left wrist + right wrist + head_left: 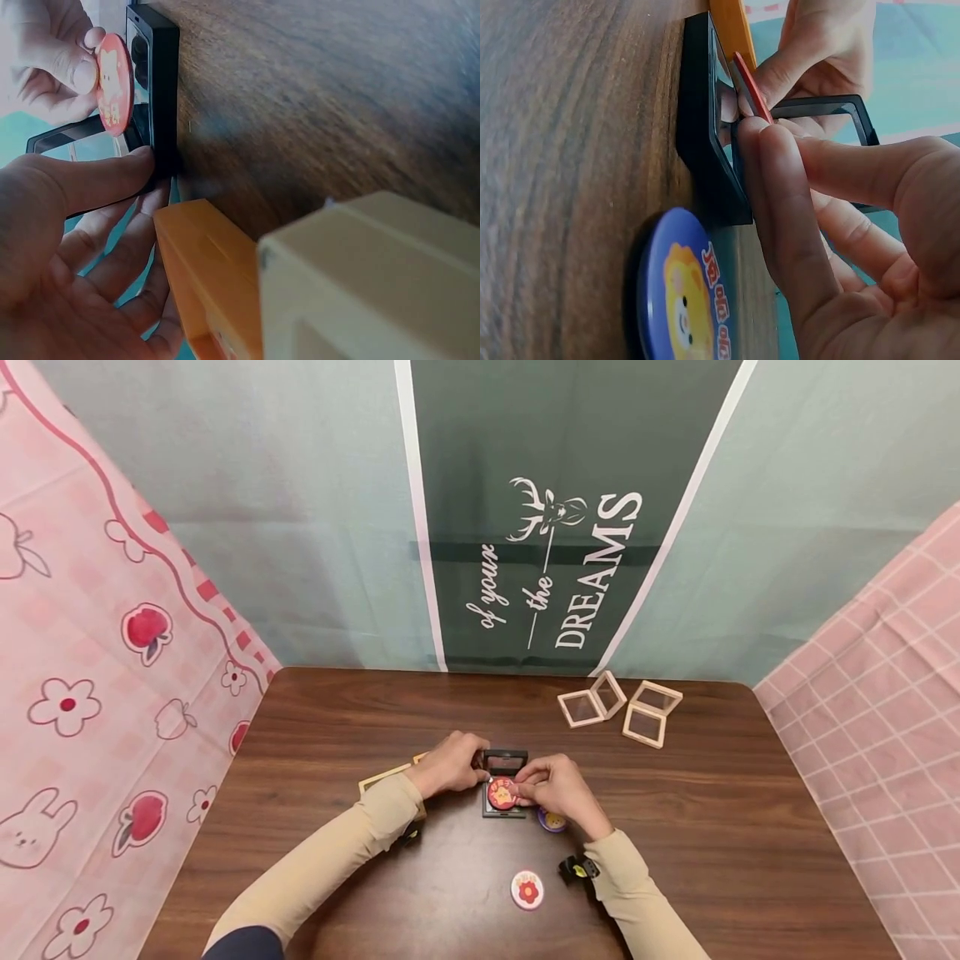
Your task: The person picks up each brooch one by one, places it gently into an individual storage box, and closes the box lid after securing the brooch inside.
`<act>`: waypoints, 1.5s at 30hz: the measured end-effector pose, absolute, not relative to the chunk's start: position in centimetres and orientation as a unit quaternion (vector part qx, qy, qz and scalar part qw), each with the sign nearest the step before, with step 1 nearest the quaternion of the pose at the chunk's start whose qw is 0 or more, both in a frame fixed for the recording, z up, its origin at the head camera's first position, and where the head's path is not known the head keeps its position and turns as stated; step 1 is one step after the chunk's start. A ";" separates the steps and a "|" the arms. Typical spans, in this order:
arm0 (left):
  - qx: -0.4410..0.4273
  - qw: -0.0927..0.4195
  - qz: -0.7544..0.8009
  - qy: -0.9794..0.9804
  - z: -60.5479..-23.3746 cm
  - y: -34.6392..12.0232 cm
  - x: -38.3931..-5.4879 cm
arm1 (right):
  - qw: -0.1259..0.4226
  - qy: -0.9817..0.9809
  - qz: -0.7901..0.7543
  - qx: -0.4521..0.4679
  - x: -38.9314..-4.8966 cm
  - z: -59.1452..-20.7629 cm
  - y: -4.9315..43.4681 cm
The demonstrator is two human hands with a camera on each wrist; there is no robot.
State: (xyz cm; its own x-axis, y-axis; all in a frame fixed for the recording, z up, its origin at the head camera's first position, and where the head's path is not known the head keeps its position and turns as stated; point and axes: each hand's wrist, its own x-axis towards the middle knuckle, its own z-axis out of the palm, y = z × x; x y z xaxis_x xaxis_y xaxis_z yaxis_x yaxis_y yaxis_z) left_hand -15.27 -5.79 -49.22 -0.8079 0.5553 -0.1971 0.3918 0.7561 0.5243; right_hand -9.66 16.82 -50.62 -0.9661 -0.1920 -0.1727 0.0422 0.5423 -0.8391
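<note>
A black hinged display frame (504,815) lies on the table, its lid raised toward the far side. My left hand (452,763) holds the frame's left side, with the thumb on the inner edge near the hinge. In my right hand (557,788), a round red badge (501,792) with a yellow cartoon figure is pinched between thumb and fingers. The badge is tilted just over the frame's lower half, as the left wrist view shows of the badge (114,84). Beside the right hand lies a purple-blue badge (681,300) with a yellow lion-like face.
A white badge with a red flower (527,890) lies nearer the front. Two light wooden frames (581,708) (645,727) stand open at the back right. Partly behind the left arm are yellow-edged frames (384,776); an orange frame (210,262) shows close by in the left wrist view.
</note>
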 end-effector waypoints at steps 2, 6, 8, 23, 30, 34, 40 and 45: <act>0.255 0.174 0.237 0.921 -49.2 -5.8 -15.3 | 0.125 0.870 -0.475 -0.030 -9.7 -50.6 16.7; 0.254 0.176 0.237 0.921 -49.2 -5.8 -15.2 | 0.125 0.876 -0.467 -0.009 -9.6 -50.5 16.5; 0.255 0.175 0.239 0.920 -49.3 -5.8 -15.2 | 0.122 0.878 -0.464 -0.007 -9.6 -50.5 16.5; 0.250 0.176 0.240 0.921 -49.4 -5.9 -15.3 | 0.150 0.876 -0.458 0.007 -9.7 -50.3 16.5; 0.250 0.171 0.245 0.921 -49.3 -5.8 -15.3 | 0.164 0.856 -0.489 0.014 -9.8 -50.2 16.5; 0.256 0.166 0.245 0.920 -49.3 -5.9 -15.3 | 0.166 0.855 -0.492 0.013 -9.8 -50.2 16.5; 0.262 0.159 0.240 0.921 -49.4 -5.9 -15.4 | 0.170 0.850 -0.498 0.017 -9.8 -50.3 16.4; 0.271 0.154 0.231 0.922 -49.4 -6.0 -15.4 | 0.170 0.851 -0.497 0.021 -9.9 -50.3 16.5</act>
State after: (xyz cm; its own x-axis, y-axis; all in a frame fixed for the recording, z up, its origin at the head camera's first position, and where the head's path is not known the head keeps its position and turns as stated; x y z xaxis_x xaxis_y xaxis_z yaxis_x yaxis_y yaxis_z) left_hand -15.36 -5.98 -49.37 -0.8061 0.5704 -0.1580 0.4284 0.7465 0.5091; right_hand -9.89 16.50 -50.35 -0.9412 -0.1337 -0.3103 0.2045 0.5058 -0.8381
